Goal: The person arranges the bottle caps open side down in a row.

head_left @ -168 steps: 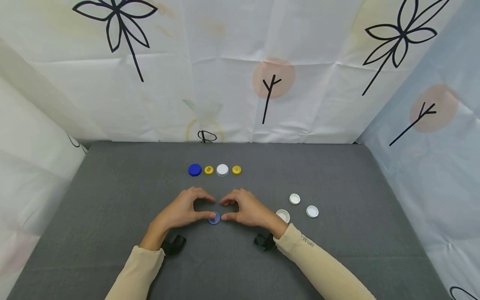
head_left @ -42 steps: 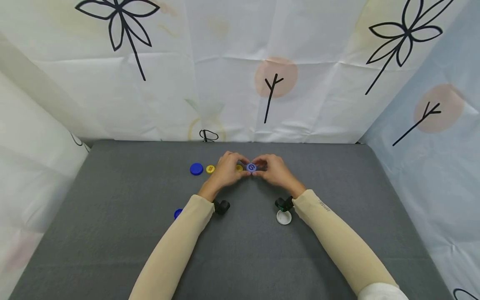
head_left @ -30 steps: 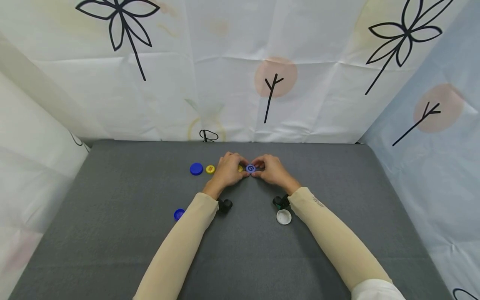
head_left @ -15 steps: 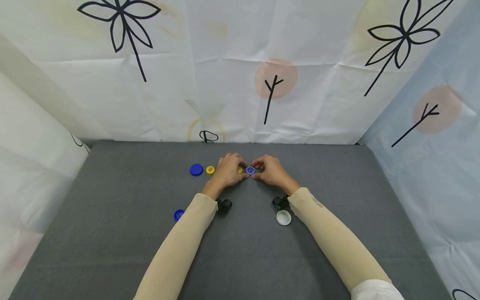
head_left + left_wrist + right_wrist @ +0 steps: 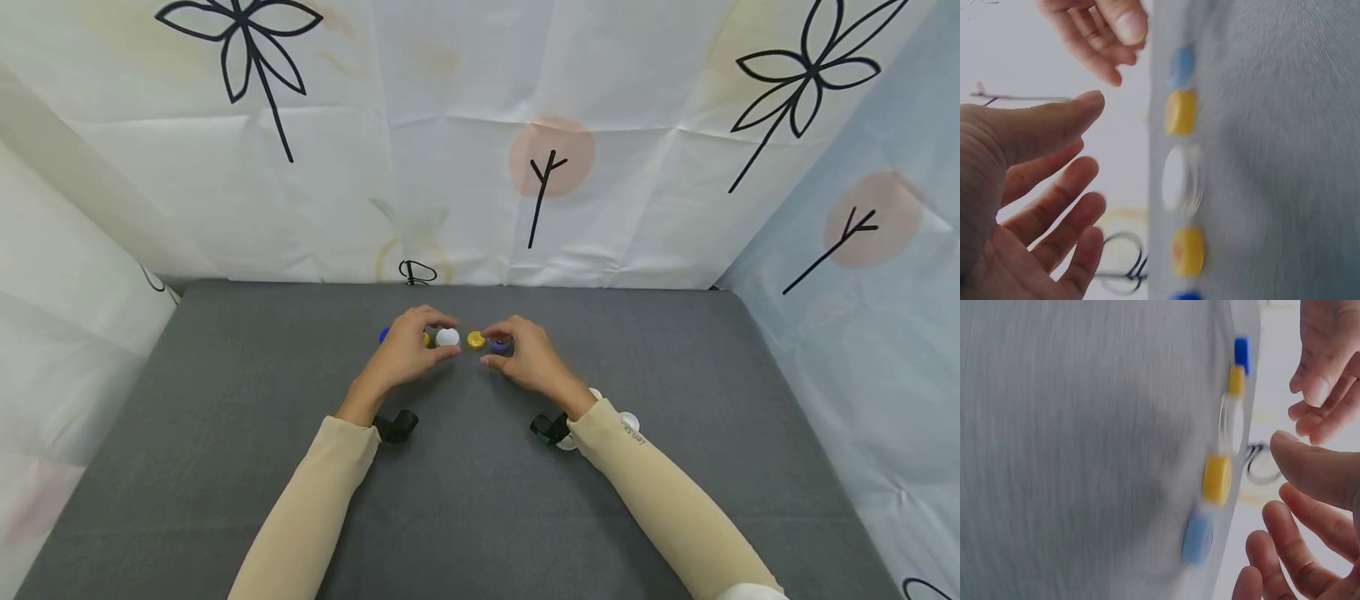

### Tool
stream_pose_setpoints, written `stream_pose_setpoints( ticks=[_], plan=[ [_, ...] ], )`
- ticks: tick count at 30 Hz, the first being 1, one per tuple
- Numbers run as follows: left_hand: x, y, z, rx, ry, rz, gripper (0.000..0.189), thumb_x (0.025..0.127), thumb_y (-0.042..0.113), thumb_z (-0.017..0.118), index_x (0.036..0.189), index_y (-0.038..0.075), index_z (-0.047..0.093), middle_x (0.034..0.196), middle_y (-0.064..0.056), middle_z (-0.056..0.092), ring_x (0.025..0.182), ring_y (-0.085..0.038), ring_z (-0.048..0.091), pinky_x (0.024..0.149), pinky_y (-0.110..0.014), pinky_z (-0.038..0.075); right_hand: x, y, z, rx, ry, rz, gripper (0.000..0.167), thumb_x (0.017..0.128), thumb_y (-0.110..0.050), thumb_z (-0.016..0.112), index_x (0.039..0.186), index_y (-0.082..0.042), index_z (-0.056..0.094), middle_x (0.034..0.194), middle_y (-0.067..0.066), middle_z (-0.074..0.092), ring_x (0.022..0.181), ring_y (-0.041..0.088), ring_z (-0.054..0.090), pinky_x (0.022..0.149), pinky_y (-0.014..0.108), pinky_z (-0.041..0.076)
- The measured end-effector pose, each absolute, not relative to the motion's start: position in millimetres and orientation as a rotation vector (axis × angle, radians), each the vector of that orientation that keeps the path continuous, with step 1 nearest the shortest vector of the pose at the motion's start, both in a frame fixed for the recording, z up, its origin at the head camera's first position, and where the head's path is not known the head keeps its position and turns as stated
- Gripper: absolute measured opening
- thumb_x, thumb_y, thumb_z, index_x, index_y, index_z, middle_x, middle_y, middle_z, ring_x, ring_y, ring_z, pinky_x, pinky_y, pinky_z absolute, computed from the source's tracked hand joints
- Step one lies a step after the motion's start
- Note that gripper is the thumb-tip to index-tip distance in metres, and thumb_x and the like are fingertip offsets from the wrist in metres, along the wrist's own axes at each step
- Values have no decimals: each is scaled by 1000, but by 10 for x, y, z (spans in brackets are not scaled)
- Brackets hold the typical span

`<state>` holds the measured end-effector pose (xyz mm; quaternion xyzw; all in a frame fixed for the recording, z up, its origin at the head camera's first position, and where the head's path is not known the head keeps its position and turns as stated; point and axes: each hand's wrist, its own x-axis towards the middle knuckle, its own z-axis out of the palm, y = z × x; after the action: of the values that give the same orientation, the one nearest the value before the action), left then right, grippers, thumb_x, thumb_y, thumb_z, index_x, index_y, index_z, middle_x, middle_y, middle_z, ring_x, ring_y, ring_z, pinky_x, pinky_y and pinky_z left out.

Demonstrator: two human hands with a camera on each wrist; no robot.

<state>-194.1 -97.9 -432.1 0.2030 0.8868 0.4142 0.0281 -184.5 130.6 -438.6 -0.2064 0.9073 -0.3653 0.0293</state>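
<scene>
Five bottle caps stand in a line: a dark blue cap (image 5: 384,335), a yellow cap (image 5: 1236,381), a white cap (image 5: 447,337), another yellow cap (image 5: 476,340) and a light blue cap (image 5: 1199,539) at the right end. In the head view my left hand (image 5: 401,348) partly covers the two leftmost caps, its fingers loosely bent and holding nothing. My right hand (image 5: 527,354) appears over the light blue cap, thumb and fingers spread apart. Both wrist views show a gap between the hands and the caps.
White caps (image 5: 629,421) lie at the right, partly behind my right wrist and sleeve. Grey cloth covers the table (image 5: 465,517). A patterned white curtain (image 5: 465,208) hangs along the back, with more fabric at both sides.
The light blue cap, earlier between both hands' fingers, stands at the row's right end. My left hand has drawn away leftward; the right fingers have parted. The left arm now covers the near blue cap.
</scene>
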Motion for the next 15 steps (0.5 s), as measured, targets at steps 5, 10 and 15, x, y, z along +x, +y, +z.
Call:
stream_pose_setpoints(
  ticks=[5,10,15],
  plan=[
    [-1768,-1346,-4292,605,2724,1353,36,88,13,82,120,0,71,116,-17,68,106,-37,60,92,-53,48,-1681,1102,-4451,-734,2725,-1169,35,86,-14,83,117,-2,73,108,10,68,101,27,65,88,42,52],
    [-1621,-1719,-4373,575,2728,1299,37,88,13,81,121,1,70,115,-15,70,103,-33,62,91,-51,49,-1545,891,-4519,-812,2628,-1202,33,87,-15,83,115,-2,73,108,9,70,99,24,65,88,39,52],
    [-1493,-2032,-4497,566,2669,1269,37,89,18,81,121,3,71,114,-11,72,100,-28,64,88,-50,51,-1448,692,-4550,-855,2569,-1182,31,88,-18,82,115,-4,73,105,7,69,97,21,64,86,33,51]
  ],
)
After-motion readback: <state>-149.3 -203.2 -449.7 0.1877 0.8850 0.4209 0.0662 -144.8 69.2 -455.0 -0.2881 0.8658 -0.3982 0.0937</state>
